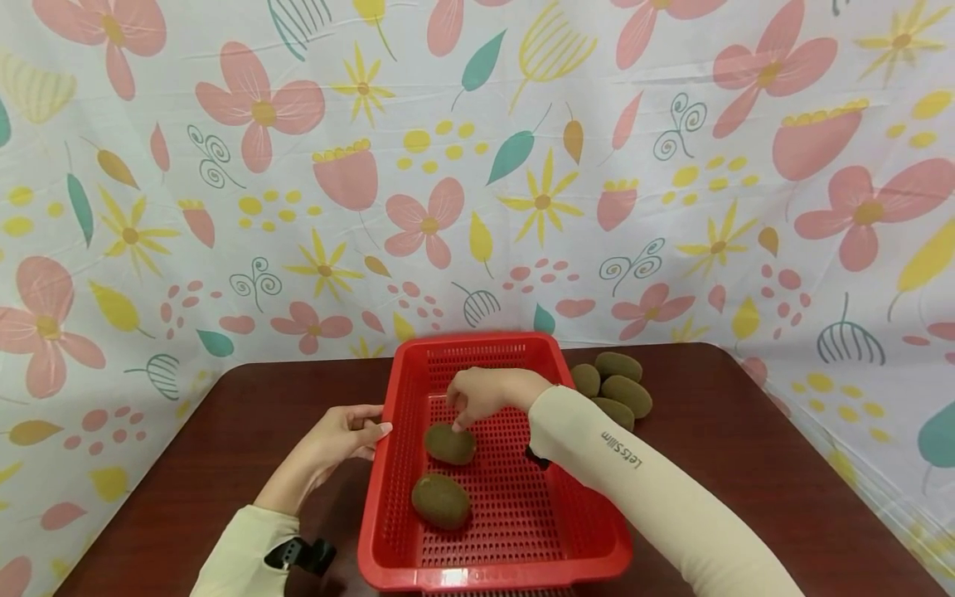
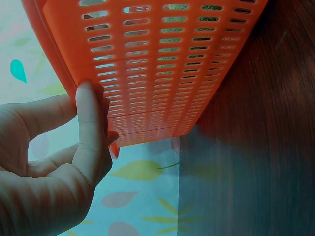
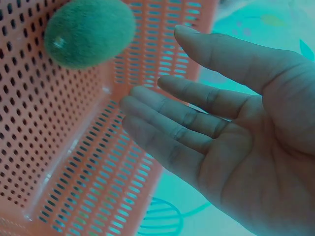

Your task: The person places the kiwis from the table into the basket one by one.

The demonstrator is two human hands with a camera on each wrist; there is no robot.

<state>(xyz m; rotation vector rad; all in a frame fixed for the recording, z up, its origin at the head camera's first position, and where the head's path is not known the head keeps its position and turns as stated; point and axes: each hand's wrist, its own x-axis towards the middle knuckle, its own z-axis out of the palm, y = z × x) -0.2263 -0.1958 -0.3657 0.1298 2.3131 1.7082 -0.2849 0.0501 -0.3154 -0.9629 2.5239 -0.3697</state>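
A red plastic basket with slotted walls stands on the table. Inside, toward its left side, lie two brown kiwis, a farther kiwi and a nearer kiwi. My left hand pinches the basket's left rim, with the thumb at the rim and the fingers against the outer wall in the left wrist view. Over the basket, my right hand points downward just above the farther kiwi. The right wrist view shows its fingers extended and holding nothing, apart from a kiwi.
Several more kiwis sit in a cluster on the dark wooden table, just beyond the basket's right wall and partly behind my right sleeve. A flower-print cloth hangs along the table's back edge.
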